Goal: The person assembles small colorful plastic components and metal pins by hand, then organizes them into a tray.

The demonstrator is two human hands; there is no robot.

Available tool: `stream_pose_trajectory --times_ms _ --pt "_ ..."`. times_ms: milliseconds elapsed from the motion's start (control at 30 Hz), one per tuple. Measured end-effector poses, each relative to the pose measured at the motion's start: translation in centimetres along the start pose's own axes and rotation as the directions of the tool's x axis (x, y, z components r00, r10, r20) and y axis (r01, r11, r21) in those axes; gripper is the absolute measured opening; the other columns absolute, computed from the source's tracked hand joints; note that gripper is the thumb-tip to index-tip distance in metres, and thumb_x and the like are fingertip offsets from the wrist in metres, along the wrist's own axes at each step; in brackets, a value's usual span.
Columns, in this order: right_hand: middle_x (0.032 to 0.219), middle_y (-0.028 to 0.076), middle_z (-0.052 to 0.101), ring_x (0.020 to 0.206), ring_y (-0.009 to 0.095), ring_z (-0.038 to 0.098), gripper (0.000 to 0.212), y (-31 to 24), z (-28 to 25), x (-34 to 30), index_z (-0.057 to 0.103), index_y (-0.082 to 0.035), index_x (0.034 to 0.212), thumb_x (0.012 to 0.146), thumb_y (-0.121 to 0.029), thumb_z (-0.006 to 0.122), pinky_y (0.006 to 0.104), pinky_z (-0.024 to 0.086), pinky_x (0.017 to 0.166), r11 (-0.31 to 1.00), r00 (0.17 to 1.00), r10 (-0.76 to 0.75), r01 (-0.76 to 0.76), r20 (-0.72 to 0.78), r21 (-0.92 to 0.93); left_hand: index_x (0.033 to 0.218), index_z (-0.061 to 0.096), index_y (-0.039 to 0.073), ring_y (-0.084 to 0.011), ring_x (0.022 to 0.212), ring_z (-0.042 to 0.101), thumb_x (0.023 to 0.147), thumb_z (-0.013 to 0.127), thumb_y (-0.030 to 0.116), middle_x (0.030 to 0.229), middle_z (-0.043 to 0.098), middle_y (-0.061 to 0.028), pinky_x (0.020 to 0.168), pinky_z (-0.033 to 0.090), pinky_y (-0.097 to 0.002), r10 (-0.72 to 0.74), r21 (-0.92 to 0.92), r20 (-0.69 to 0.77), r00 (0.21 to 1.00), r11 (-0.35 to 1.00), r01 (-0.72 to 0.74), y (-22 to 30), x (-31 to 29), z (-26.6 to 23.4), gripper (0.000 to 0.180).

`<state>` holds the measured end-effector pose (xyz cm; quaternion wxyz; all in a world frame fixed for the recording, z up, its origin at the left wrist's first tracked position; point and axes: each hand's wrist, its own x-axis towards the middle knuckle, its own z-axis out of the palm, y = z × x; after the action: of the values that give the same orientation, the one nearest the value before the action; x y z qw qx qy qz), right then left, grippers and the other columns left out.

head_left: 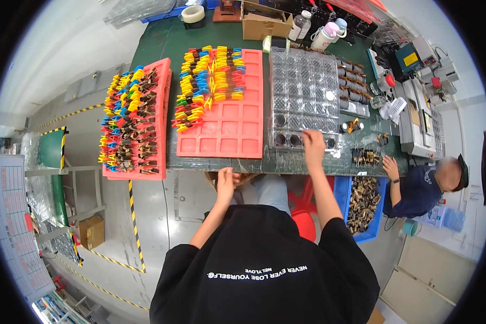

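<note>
My right hand reaches over the front row of a clear plastic tray, fingers pinched together among dark round parts. What its fingertips hold, if anything, is too small to make out. Just off the table's front edge, my left hand is curled, thumb near the fingers; any held piece cannot be made out. Beyond it lies a red tray with square pockets. Rows of yellow, blue, red and black clamps cover its far and left parts, while several front pockets are bare.
At left stands a stack of red trays loaded with coloured clamps. Right of the clear tray are grey cylinders and dark clips. A blue bin holds brownish parts. A co-worker's hand rests at the table's right edge.
</note>
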<state>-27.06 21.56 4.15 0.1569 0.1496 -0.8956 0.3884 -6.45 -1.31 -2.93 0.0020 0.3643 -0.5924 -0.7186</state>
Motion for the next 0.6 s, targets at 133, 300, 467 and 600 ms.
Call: stream_pose_trajectory --times_ms 133,300,467,600 --pt "0.099 0.012 0.053 0.092 0.030 0.055 0.017 6.2 2.0 3.5 0.063 -0.008 0.100 0.083 -0.010 0.062 0.0389 0.047 0.077 0.965 0.984 -0.153 0.170 0.095 -0.198 0.110 0.048 0.010 -0.0080 0.069 0.056 0.098 0.040 0.029 0.089 0.061 -0.0030 0.056 0.043 -0.0218 -0.050 -0.040 -0.054 0.997 0.998 0.048 0.1 0.8 -0.7 0.024" --pt "0.132 0.018 0.042 0.120 0.036 0.041 0.042 7.5 4.2 0.6 0.053 -0.020 0.128 0.087 -0.026 0.058 0.0454 0.036 0.100 0.871 0.936 -0.181 0.295 0.302 -0.393 0.109 0.051 0.009 -0.0087 0.073 0.058 0.096 0.045 0.021 0.091 0.062 -0.0034 0.057 0.044 -0.0207 -0.042 0.012 0.004 0.999 0.999 0.042 2.5 2.0 -0.7 0.019" --pt "0.140 0.017 0.036 0.129 0.036 0.033 0.050 6.0 3.4 0.3 0.042 -0.027 0.137 0.088 -0.032 0.055 0.0499 0.025 0.106 0.817 0.918 -0.116 0.306 0.380 -0.489 0.103 0.056 0.004 -0.0267 0.081 0.060 0.086 0.058 0.013 0.087 0.062 -0.0120 0.075 0.048 -0.0351 0.408 0.553 -0.044 0.912 0.770 -0.318 6.0 8.7 -4.5 0.020" --pt "0.140 0.017 0.035 0.130 0.035 0.032 0.051 3.4 1.6 -1.1 0.041 -0.024 0.138 0.088 -0.030 0.054 0.0512 0.022 0.108 0.872 0.950 0.004 0.149 0.311 -0.467 0.111 0.053 0.009 -0.0300 0.106 0.050 0.071 0.064 0.010 0.108 0.054 -0.0115 0.089 0.041 -0.0438 0.672 0.919 -0.017 0.740 0.302 -0.254 11.9 12.8 -6.3 0.041"
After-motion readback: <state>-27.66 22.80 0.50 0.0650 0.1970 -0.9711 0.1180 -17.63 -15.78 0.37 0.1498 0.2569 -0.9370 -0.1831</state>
